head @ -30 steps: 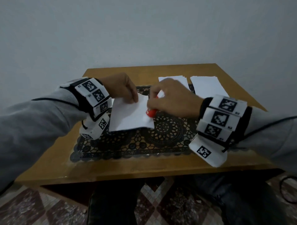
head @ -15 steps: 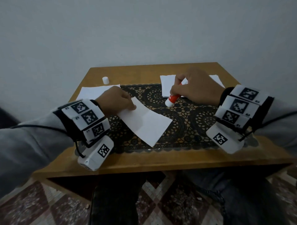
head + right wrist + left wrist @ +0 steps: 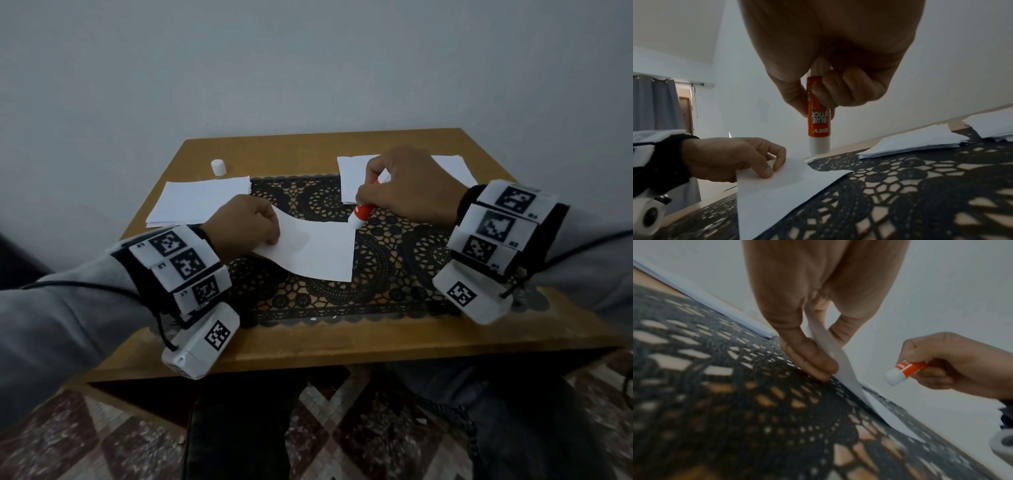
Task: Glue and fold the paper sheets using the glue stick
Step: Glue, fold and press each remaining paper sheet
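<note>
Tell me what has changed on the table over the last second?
The right hand, gripping the glue stick, lifted it off the sheet and now holds its white end just past the sheet's far right corner. The left hand, pinching the sheet's left edge, drew it nearer and turned it on the lace mat. The paper stacks and white cap look unmoved.

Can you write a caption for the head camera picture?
Left hand pinches a white paper sheet; right hand holds an orange-and-white glue stick.
</note>
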`<state>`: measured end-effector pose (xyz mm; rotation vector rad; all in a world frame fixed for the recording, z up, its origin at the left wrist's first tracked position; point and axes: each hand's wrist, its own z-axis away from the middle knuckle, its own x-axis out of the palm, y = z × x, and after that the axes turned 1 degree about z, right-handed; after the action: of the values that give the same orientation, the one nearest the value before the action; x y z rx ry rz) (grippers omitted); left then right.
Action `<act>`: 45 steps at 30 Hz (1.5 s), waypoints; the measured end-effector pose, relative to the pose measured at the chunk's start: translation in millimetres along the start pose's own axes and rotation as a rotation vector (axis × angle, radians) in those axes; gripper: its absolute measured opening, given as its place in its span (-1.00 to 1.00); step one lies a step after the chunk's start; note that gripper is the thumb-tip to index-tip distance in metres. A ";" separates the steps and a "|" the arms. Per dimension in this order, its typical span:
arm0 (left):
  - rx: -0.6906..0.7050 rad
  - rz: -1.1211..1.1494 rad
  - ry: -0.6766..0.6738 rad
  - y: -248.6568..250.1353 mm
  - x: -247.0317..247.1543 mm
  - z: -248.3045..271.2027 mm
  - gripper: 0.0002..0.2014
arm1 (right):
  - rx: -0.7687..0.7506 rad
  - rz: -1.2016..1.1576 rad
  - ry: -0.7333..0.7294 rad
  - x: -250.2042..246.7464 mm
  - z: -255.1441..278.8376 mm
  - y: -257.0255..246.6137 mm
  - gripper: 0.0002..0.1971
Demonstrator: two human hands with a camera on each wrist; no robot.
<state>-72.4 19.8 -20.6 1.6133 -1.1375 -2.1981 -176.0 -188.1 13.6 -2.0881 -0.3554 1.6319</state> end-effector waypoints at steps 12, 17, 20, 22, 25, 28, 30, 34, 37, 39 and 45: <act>0.032 -0.266 -0.134 5.7 5.8 0.0 -0.82 | 0.000 0.156 -0.041 17.2 -14.4 8.9 -0.75; 0.066 -0.342 -0.150 7.2 5.7 -1.5 -0.76 | -0.033 0.190 -0.065 21.2 -12.0 5.9 -0.76; 0.088 -0.367 -0.166 7.7 5.8 -4.3 -0.75 | -0.040 0.202 -0.081 20.9 -12.6 4.6 -0.78; 0.095 -0.376 -0.173 8.0 5.9 -5.3 -0.75 | -0.040 0.209 -0.090 20.8 -13.0 4.4 -0.79; 0.106 -0.395 -0.178 7.5 6.5 -6.4 -0.73 | -0.041 0.208 -0.098 19.7 -12.0 3.4 -0.81; 0.097 -0.401 -0.181 6.7 7.3 -8.2 -0.72 | -0.034 0.202 -0.102 19.5 -10.9 2.6 -0.80; 0.092 -0.402 -0.183 6.6 7.6 -9.2 -0.70 | -0.039 0.204 -0.103 20.4 -10.6 2.4 -0.80; 0.094 -0.401 -0.181 7.2 7.5 -9.4 -0.68 | -0.050 0.200 -0.118 21.5 -9.6 3.1 -0.78; 0.099 -0.404 -0.184 7.4 7.5 -9.3 -0.68 | -0.047 0.181 -0.130 21.9 -6.1 2.1 -0.77; 0.100 -0.399 -0.186 7.4 7.4 -9.0 -0.69 | -0.051 0.166 -0.142 21.7 -1.9 0.9 -0.77; 0.097 -0.400 -0.189 8.1 7.7 -8.5 -0.74 | -0.089 0.165 -0.175 23.2 15.7 -6.3 -0.79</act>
<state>-70.1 6.0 -21.9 1.8400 -1.0544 -2.6286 -184.5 -168.6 -5.8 -2.0926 -0.3255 1.9353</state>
